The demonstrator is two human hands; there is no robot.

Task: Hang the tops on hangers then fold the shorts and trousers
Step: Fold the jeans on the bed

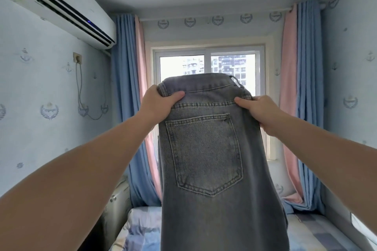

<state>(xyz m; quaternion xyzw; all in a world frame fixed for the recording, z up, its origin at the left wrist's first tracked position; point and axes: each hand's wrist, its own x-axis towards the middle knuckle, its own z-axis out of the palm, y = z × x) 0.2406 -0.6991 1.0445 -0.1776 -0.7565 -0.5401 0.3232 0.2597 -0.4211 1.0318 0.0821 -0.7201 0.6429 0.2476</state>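
So, holding up a pair of washed grey-blue jeans (208, 199) at arm's length, right in front of the window (181, 65). Doubled leg on leg by the look of it, with one back pocket (206, 153) facing the camera and the waistband (204, 83) at the top. Gripped by the left hand (158, 104) at the left end of the waistband, thumb lying across the near face of the denim, fingers tucked round behind. Same deal with the right hand (259, 112), clamped on the right edge just under the waistband, thumb pointing in toward the middle, other fingers wrapped behind the cloth. Both arms stretched out, bare past the elbow. Belt loop (236, 81) sticking out loose at the top right corner of the jeans. Legs hanging straight down and off the bottom of the frame, in front of the bed (138, 230) with its blue, white and lilac check sheet; can't tell whether touching the mattress or not. Blue-and-pink curtains (124, 98) pulled back at either side of the window, tower blocks visible through the glass. White air conditioner (67, 4) high on the left wall, wall socket (77, 58) below it with a cable (80, 87) dangling down. Pale blue wallpaper (40, 87) with little anchor and wreath crests all round.
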